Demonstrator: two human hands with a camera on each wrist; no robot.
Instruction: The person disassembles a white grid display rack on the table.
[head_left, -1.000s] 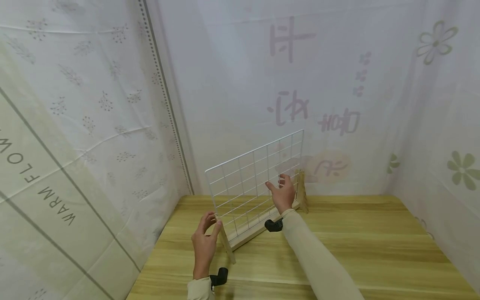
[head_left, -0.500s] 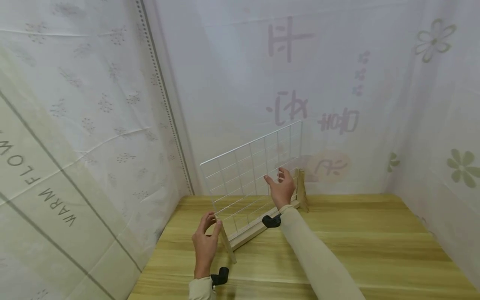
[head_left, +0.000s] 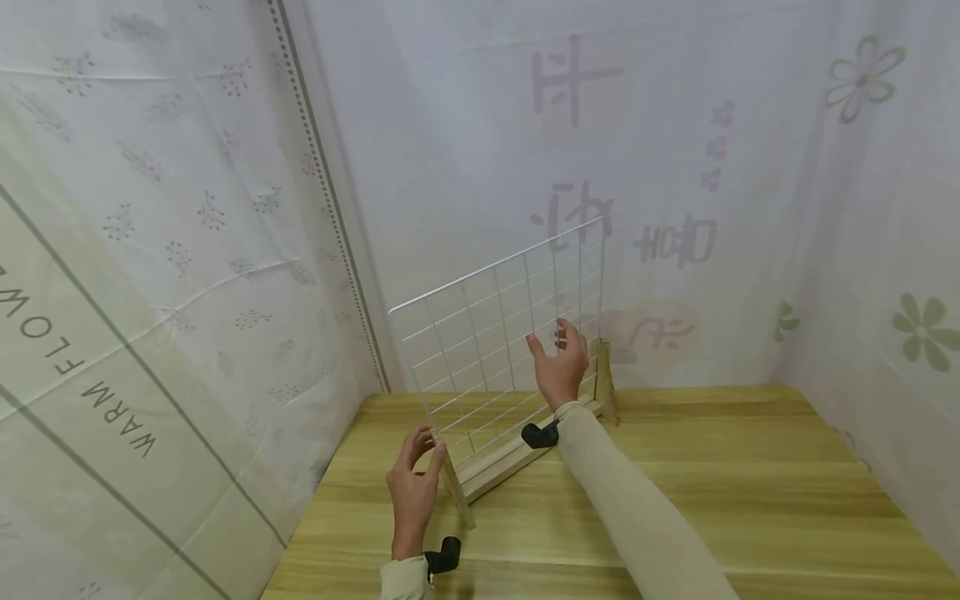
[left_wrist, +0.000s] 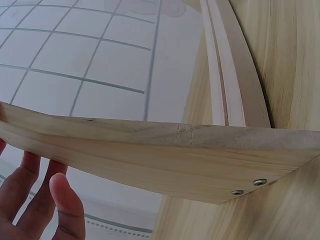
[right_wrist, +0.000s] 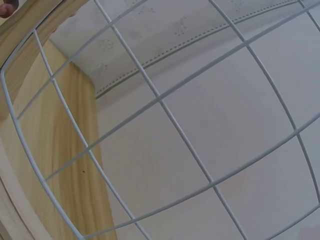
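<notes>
A white wire grid panel (head_left: 496,266) stands tilted over a wooden stand with a grooved crossbar (head_left: 501,472). My right hand (head_left: 561,371) grips the grid's wires on its right half, thumb and fingers spread across a cell. In the right wrist view, the grid's bottom wire (right_wrist: 37,170) shows raised above the crossbar. My left hand (head_left: 414,492) holds the top of the stand's left upright (head_left: 455,492) between thumb and fingers. Seen from the left wrist, that upright (left_wrist: 125,155) has two metal screws (left_wrist: 259,182) near its foot, and the fingers curl at its far end.
The stand's right upright (head_left: 606,379) is near the table's back edge. A wood-grain table (head_left: 750,483) spreads beneath. Patterned white curtains (head_left: 465,150) hang behind and at both sides. Black wrist cameras (head_left: 540,434) sit on both wrists.
My right hand has moved upward, and the grid has risen with it, its top edge now higher against the curtain. The left hand and the stand stay almost in place.
</notes>
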